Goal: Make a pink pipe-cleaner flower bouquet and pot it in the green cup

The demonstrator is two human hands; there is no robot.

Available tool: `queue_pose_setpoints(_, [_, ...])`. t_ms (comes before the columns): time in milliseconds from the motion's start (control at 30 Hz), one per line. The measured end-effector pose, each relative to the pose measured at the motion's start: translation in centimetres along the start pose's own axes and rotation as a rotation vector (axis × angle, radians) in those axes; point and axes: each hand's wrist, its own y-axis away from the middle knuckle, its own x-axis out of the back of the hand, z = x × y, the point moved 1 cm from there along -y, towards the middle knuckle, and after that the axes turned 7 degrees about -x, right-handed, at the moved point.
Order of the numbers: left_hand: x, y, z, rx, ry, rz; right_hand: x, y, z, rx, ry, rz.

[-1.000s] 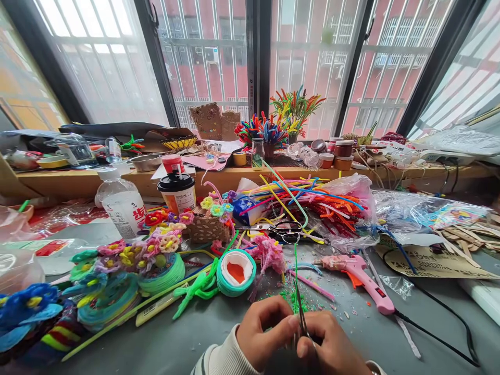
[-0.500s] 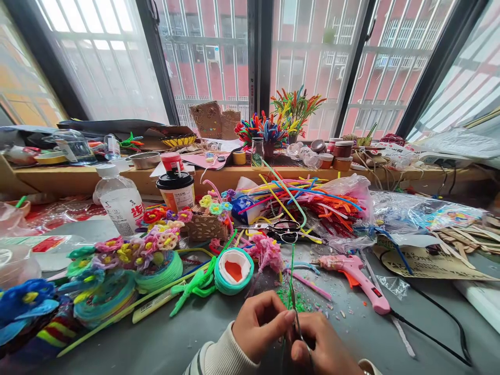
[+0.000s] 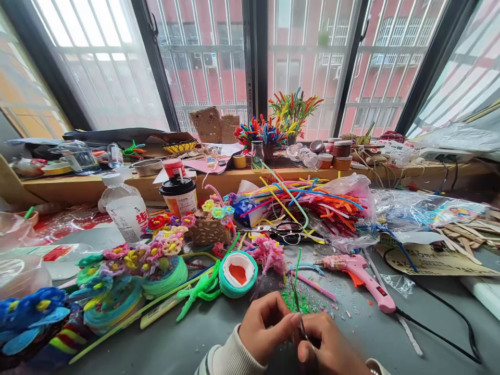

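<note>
Head view: left hand's [image 3: 263, 328] fingers pinch a green pipe cleaner [image 3: 297, 266] upright over the near-centre counter [image 3: 167, 346], right hand's [image 3: 332, 344] fingers grip scissors [image 3: 296, 301], blades so near that pinch that a slip could nick skin or cut it through.

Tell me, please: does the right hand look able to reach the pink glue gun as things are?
Probably yes: the pink glue gun lies just ahead and to the right, with nothing large between. However, the right hand holds scissors, so it would likely need freeing first.
</note>
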Motion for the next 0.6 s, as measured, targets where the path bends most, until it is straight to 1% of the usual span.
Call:
queue_pose_setpoints(100, [0.1,0.0,-0.1,-0.001,-0.045,-0.042,-0.1,-0.1,0.3,-0.013,0.044,0.008])
queue_pose_setpoints(200, [0.2,0.0,-0.3,-0.009,-0.049,-0.03,-0.3,-0.2,0.7,-0.019,0.066,0.005])
queue_pose_setpoints(367, [0.2,-0.1,-0.3,-0.009,-0.08,-0.076,-0.5,-0.1,1.3,0.017,0.035,-0.005])
queue_pose_setpoints(467, [0.2,-0.1,-0.2,-0.019,-0.11,-0.067,-0.4,-0.1,1.3,-0.011,0.037,-0.031])
queue_pose_setpoints(600, [0.1,-0.2,0.0,-0.008,-0.129,-0.087,-0.4,-0.5,1.4,0.023,-0.006,-0.024])
